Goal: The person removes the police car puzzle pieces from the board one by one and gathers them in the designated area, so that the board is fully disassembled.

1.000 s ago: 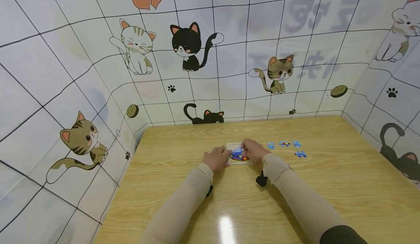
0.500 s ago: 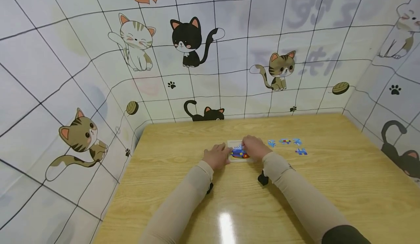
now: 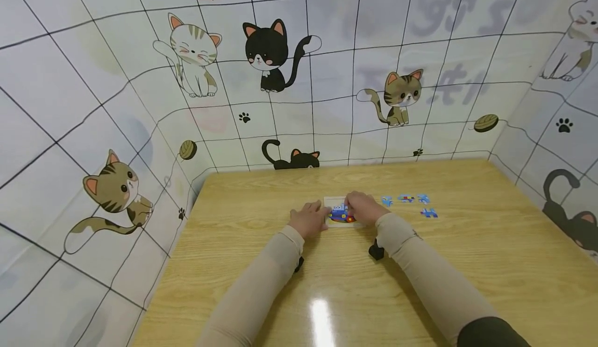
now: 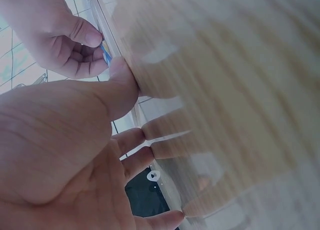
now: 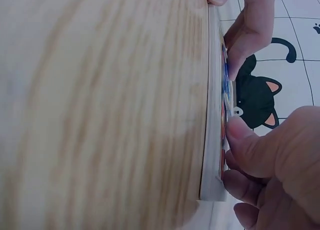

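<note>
In the head view, both forearms, in beige sleeves (image 3: 263,285), reach forward and converge on a jigsaw board (image 3: 337,216) lying flat on the wooden bench (image 3: 261,196). The left hand (image 3: 308,219) lies palm down at the board's left edge, fingers spread, thumb reaching over the blue cartoon picture. The right hand (image 3: 366,208) arches over the right side, fingers curled down and hiding that part. Four loose jigsaw pieces (image 3: 406,198) lie just beyond it, to the right.

In the left wrist view, the left hand's fingertips rest apart on the bench, its thumb at the board's edge. Opposite, the right hand's thumb and curled fingers pinch a small blue-and-yellow jigsaw piece (image 4: 106,52).

In the right wrist view, the right thumb points down onto the board's printed face, fingers bent beneath it; left fingertips touch the far end.
</note>
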### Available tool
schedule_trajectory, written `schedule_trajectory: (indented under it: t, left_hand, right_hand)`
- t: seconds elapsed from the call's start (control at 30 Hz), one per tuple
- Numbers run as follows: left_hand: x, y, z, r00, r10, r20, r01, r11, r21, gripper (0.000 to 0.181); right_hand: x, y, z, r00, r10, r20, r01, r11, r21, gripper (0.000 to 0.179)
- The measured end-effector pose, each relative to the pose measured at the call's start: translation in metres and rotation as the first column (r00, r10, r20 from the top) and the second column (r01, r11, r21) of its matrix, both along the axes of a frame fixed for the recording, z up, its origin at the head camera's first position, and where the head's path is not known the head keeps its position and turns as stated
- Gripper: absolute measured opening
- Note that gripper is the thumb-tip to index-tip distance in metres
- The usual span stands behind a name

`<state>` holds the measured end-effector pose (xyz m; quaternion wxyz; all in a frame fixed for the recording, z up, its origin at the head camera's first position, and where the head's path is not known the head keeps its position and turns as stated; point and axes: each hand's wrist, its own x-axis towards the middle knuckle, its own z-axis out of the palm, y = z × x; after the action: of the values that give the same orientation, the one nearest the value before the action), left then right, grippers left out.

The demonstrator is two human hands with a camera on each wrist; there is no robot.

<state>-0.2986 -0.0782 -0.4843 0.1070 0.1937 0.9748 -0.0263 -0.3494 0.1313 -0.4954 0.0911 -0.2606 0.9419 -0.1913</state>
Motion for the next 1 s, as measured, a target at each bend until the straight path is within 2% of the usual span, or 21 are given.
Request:
schedule_trajectory:
  t: [0.1,0.4,0.6,0.77,1.0]
  left_hand:
    - [-0.002,0.001,-0.001,1.000,-0.005,-0.002,0.005,1.000,-0.003,0.056]
    - [-0.004,0.001,-0.001,1.000,0.000,0.011,0.000,1.000,0.002,0.056]
    - [0.000,0.000,-0.003,1.000,0.012,0.011,-0.012,1.000,0.003,0.055]
    - [0.002,0.001,-0.001,1.000,0.009,-0.001,-0.009,1.000,-0.005,0.055]
    - [0.000,0.000,0.001,1.000,-0.004,-0.005,0.004,1.000,-0.004,0.057]
  right_hand:
    - [0.001,-0.001,0.000,1.000,-0.006,-0.026,0.007,0.999,0.034,0.007]
    - [0.002,0.003,-0.001,0.999,-0.007,-0.037,0.007,1.000,0.005,0.011]
    - [0.005,0.001,0.000,0.997,0.019,-0.081,-0.018,1.000,0.015,0.014]
    - [0.007,0.001,0.002,0.993,0.012,-0.119,-0.008,0.999,0.031,0.019]
    - [0.004,0.010,-0.003,0.996,0.011,-0.085,-0.017,0.997,-0.077,0.024]
